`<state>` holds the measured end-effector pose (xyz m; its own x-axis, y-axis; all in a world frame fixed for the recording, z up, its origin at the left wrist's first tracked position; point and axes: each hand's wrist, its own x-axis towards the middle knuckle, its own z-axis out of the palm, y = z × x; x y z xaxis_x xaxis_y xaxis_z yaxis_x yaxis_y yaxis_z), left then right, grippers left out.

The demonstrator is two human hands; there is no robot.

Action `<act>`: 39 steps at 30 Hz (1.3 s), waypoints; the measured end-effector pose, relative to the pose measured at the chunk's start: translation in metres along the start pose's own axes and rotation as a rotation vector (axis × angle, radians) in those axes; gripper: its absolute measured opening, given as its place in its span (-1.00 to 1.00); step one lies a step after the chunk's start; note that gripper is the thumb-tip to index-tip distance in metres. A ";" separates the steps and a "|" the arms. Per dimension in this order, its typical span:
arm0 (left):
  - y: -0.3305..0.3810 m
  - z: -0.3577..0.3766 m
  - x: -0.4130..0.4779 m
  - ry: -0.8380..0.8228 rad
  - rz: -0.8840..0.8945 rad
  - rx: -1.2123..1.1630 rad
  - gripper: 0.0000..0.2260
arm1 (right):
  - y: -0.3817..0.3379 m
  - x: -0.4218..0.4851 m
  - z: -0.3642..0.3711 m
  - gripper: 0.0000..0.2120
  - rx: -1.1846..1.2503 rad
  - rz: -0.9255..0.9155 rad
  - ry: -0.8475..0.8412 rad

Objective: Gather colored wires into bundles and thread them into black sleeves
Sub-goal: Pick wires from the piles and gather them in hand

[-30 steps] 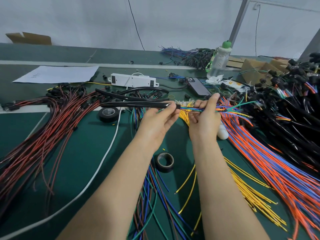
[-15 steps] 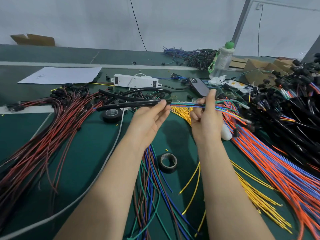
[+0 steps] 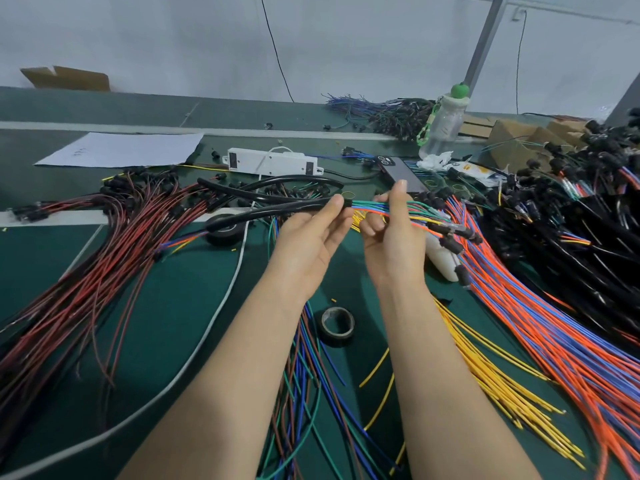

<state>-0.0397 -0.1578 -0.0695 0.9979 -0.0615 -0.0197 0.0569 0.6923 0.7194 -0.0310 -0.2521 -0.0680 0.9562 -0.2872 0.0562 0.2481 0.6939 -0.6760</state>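
- The left hand pinches the right end of a black sleeve with thumb and fingertips, in the middle of the frame.
- The sleeve lies long-ways from left to right. Its open mouth faces the right hand.
- The right hand is curled round the wire bundle just right of that mouth, with one finger sticking straight up.
- The wires go into the mouth and run off right to small black plugs.
- I think the next push goes from right to left, along the sleeve.
- I count two hands, one held sleeve and one held bundle.
- I also count a tape roll at middle left and another tape roll between the arms, lower down.
- The wires in the bundle are too close together to count.
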 end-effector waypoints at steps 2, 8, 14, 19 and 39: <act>-0.002 0.001 -0.001 -0.015 0.025 0.077 -0.85 | 0.004 -0.003 0.002 -0.68 -0.103 -0.011 -0.002; 0.003 0.001 -0.004 -0.141 0.028 0.110 -0.88 | 0.001 -0.003 0.005 -0.68 0.107 0.125 0.101; 0.017 -0.013 0.002 -0.024 0.190 -0.083 -0.87 | -0.008 0.000 0.000 -0.68 0.306 0.217 -0.015; 0.012 -0.010 0.004 -0.008 0.186 -0.045 -0.86 | -0.003 0.001 0.002 -0.68 0.238 0.162 0.017; 0.100 0.028 -0.032 -0.071 0.510 1.621 -0.80 | -0.052 0.005 0.010 -0.63 0.181 0.128 0.013</act>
<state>-0.0665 -0.1072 0.0223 0.8978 -0.1426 0.4167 -0.3775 -0.7366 0.5612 -0.0377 -0.2826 -0.0254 0.9798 -0.1973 -0.0318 0.1502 0.8323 -0.5336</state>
